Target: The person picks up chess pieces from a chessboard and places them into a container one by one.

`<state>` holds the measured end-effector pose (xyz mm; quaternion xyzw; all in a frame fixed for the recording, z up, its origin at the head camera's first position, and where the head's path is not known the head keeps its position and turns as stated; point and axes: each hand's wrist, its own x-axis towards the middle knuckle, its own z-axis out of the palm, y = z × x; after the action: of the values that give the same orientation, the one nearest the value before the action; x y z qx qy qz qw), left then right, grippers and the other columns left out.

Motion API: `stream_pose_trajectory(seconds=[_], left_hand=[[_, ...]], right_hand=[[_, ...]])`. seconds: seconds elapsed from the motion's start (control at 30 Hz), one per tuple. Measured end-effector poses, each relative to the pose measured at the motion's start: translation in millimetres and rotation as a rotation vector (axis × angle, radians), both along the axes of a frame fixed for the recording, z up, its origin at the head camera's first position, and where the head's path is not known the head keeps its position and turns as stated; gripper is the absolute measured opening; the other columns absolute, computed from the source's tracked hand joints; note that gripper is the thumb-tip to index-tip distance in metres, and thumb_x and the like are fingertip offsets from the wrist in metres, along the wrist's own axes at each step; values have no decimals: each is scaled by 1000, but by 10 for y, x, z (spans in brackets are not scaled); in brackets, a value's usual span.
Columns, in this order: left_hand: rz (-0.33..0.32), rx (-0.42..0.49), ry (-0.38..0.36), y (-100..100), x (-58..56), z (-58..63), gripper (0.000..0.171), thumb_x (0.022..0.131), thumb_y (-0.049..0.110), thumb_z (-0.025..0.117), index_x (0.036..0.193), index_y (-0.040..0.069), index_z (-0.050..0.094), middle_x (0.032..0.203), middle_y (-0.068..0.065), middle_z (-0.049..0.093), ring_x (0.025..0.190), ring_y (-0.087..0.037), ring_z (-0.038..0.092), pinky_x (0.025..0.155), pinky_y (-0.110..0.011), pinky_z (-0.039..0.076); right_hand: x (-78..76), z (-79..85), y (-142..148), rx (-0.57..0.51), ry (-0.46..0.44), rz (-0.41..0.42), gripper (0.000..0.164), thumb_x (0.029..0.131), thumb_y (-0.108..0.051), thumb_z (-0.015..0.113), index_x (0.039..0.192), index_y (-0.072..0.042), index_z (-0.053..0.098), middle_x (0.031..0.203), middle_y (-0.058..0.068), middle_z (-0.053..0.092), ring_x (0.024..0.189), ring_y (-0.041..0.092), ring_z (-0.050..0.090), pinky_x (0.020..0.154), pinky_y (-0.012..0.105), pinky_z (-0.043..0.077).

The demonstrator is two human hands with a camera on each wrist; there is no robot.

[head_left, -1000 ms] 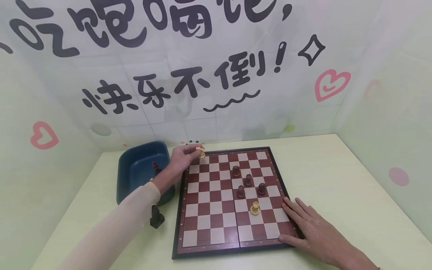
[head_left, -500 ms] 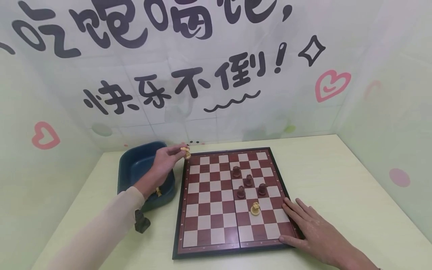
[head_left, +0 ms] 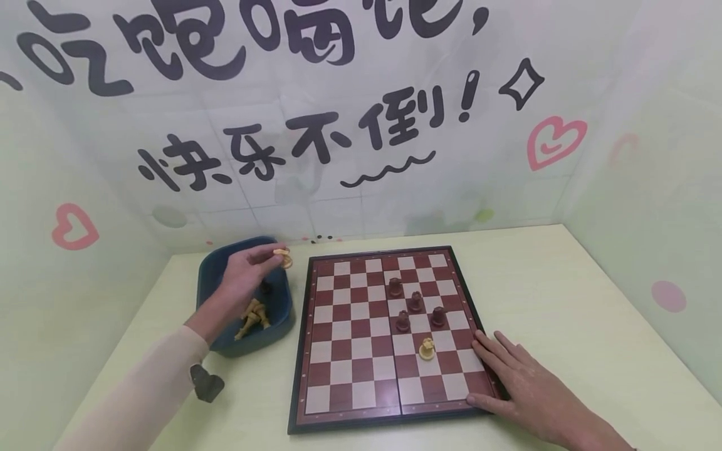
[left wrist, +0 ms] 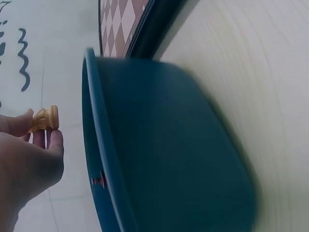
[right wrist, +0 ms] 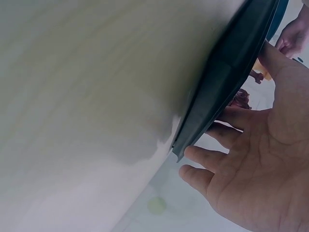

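A cream chess piece [head_left: 284,257] is pinched between the thumb and fingers of my left hand [head_left: 245,270], above the far right rim of a blue bin [head_left: 259,341]. The left wrist view shows this chess piece [left wrist: 46,119] with its round base pointing away from the fingertips. My right hand [head_left: 524,382] rests on the near right edge of the chessboard [head_left: 350,329], fingers extended. On the board's right half stand several dark red pieces [head_left: 415,301] and one cream piece [head_left: 427,349]. The right wrist view shows the right hand's fingers [right wrist: 210,157] against the board's dark side.
Inside the bin lie several cream pieces [head_left: 252,316] and a dark piece [head_left: 266,287]. The pale table [head_left: 524,275] extends around the board. A printed wall [head_left: 361,207] stands behind it, with side walls at left and right. A dark wrist device [head_left: 207,383] hangs under the left sleeve.
My left hand has moved left from the board's far left corner to over the bin, carrying the cream chess piece. The right hand and the pieces on the board stay put.
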<state>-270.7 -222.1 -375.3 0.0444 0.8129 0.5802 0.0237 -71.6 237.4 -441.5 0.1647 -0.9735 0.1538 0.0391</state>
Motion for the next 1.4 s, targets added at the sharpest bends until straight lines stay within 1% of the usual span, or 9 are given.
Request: stream_pose_trajectory(seconds=[0.13,0.23,0.4,0.53,0.63,0.77,1.1,1.3,1.4], left_hand=[[12,-28,8,-108,9,23,42,104,26,62,137,-1,61,130,-16,62,110,-16,60,103,-40,47],[17,-46,23,-205,32,14,44,104,28,62,137,0,62,127,-13,64,108,-14,61,99,-32,49],[25,-35,47,-363,80,-19,47,103,29,64,138,-3,60,121,-3,68,107,-8,62,95,-20,49],[25,-31,34,-453,111,-36,50,103,30,63,139,-4,58,121,0,68,108,-7,62,100,-25,48],[22,-45,10,-496,129,-45,51,104,32,62,141,-3,56,123,-2,66,110,-7,60,105,-31,46],[18,-36,11,-530,142,-70,52,103,32,63,141,-3,56,123,-1,66,110,-7,60,102,-25,47],[21,32,84,-533,169,-118,53,102,27,65,142,-6,52,126,3,68,118,-8,61,93,-12,46],[-25,229,82,-496,147,-122,52,101,21,67,140,-9,51,120,3,71,113,-5,63,94,-16,48],[-49,317,105,-463,133,-115,51,101,16,67,139,-12,49,121,-1,71,111,-6,65,96,-20,48]], right_hand=[[-2,18,5,12,-36,-25,90,89,-73,60,153,-11,47,161,1,38,147,34,30,119,43,26],[-5,23,5,11,-46,-28,90,89,-73,59,153,-12,47,161,1,38,147,34,29,117,47,29],[-4,10,2,0,-42,-21,90,89,-73,59,154,-12,47,161,0,37,148,33,29,122,30,12],[-4,-2,-1,-1,-26,-10,89,89,-72,59,154,-11,47,161,0,37,147,34,29,113,12,-6],[-2,-4,-2,0,-7,0,88,90,-71,60,153,-10,47,161,1,37,147,34,30,109,9,-9],[1,-11,-4,-1,11,9,88,90,-70,61,152,-9,49,160,1,38,146,34,31,110,9,-8],[-10,-8,-7,12,-31,-15,89,89,-73,59,153,-11,47,161,0,36,148,33,30,119,40,25],[-15,-10,-8,24,-42,-20,90,89,-74,58,153,-12,48,161,0,37,147,34,30,113,53,33],[-12,-11,-8,23,-40,-20,90,89,-74,59,153,-12,48,161,0,37,147,34,30,114,51,33]])
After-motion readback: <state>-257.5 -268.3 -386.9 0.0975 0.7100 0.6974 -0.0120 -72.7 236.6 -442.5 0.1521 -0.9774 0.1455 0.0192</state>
